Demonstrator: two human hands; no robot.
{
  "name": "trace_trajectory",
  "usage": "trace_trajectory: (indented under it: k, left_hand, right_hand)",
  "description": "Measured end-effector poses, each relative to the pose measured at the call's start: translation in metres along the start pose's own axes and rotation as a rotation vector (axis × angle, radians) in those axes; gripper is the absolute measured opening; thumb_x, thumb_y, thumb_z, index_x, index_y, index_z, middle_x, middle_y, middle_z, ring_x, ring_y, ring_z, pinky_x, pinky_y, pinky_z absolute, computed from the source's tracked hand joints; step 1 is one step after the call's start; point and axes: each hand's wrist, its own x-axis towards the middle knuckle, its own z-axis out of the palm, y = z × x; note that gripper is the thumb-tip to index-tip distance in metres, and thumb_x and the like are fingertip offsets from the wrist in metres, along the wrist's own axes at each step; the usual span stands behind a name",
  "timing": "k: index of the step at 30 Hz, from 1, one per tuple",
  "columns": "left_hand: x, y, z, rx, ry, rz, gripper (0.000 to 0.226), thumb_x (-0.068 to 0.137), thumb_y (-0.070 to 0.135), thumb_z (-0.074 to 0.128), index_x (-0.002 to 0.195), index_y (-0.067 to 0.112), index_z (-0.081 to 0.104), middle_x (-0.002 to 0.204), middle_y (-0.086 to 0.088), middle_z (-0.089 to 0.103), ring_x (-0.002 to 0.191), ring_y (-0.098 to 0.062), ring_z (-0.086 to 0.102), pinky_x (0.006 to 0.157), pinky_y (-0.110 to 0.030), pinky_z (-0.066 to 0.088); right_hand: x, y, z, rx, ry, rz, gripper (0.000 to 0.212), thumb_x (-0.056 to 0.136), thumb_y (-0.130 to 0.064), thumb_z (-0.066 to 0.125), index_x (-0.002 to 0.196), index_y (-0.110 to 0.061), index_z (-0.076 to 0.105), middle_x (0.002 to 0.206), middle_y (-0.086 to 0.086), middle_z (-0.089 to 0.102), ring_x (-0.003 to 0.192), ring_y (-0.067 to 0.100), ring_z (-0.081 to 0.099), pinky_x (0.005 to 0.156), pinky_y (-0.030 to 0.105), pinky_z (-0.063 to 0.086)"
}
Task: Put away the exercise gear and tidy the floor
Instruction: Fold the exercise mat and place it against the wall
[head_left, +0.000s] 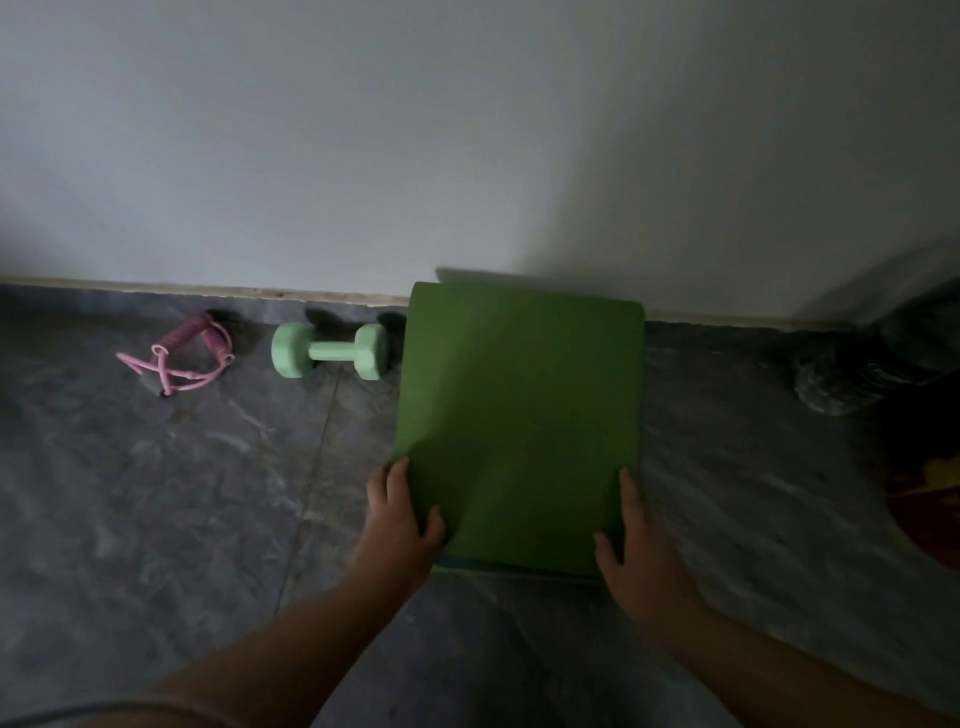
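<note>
- Head view: a dim room is seen from above, with a grey marbled floor meeting a pale wall along a light skirting strip.
- A folded green exercise mat is laid flat on the floor right of centre, its far edge against the wall.
- The mat's near left edge is gripped by the left hand, with the thumb laid on top and the fingers curled along the side.
- The near right corner is gripped by the right hand, thumb on the top surface and fingers along the right edge.
- Both bare forearms are seen reaching in from the bottom of the frame.
- A mint-green dumbbell is lying on its side on the floor just left of the mat, near the wall.
- Further left, a pink skipping rope is lying in a loose tangle, its handles crossed.
- At the far right, a dark rounded shape is set near the wall; it is too shadowed to be identified, possibly a bundle of cloth.
</note>
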Motion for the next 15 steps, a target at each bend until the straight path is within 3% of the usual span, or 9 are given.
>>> trace_trajectory:
  k: [3,6,9,15]
  left_hand:
    - [0.007,0.009,-0.007,0.269,0.080,0.042,0.065,0.090,0.048,0.055,0.143,0.020,0.029,0.161,-0.007,0.004,0.147,-0.033,0.015,0.114,-0.051,0.031]
    - [0.028,0.022,-0.027,0.295,0.127,0.203,0.062,0.090,0.046,0.055,0.141,0.022,0.030,0.161,-0.005,0.004,0.149,-0.033,0.012,0.115,-0.055,0.029]
    - [0.049,0.044,-0.045,0.418,0.141,0.389,0.065,0.091,0.043,0.053,0.148,0.028,0.026,0.163,-0.006,0.005,0.151,-0.031,0.004,0.116,-0.058,0.026]
    - [0.101,0.102,-0.053,0.619,0.103,0.475,0.066,0.096,0.051,0.033,0.154,0.041,0.002,0.165,0.001,-0.004,0.150,-0.029,-0.013,0.115,-0.067,0.012]
  right_hand:
    - [0.003,-0.019,-0.008,0.020,0.032,0.032,0.085,0.071,-0.043,0.053,0.147,-0.016,0.024,0.147,0.026,0.037,0.132,0.045,0.040,0.109,0.056,0.035]
    - [0.019,-0.037,-0.027,0.050,0.151,-0.074,0.078,0.073,-0.030,0.065,0.141,-0.008,0.036,0.156,0.022,0.026,0.140,0.041,0.030,0.113,0.055,0.031]
    - [0.044,-0.057,-0.055,-0.019,0.201,-0.168,0.076,0.082,-0.029,0.064,0.148,-0.014,0.028,0.162,0.014,0.015,0.148,0.035,0.016,0.117,0.054,0.022]
    - [0.110,-0.093,-0.086,-0.259,0.207,-0.300,0.070,0.091,-0.043,0.037,0.155,-0.021,0.021,0.163,0.012,0.016,0.150,0.034,0.009,0.119,0.056,0.015]
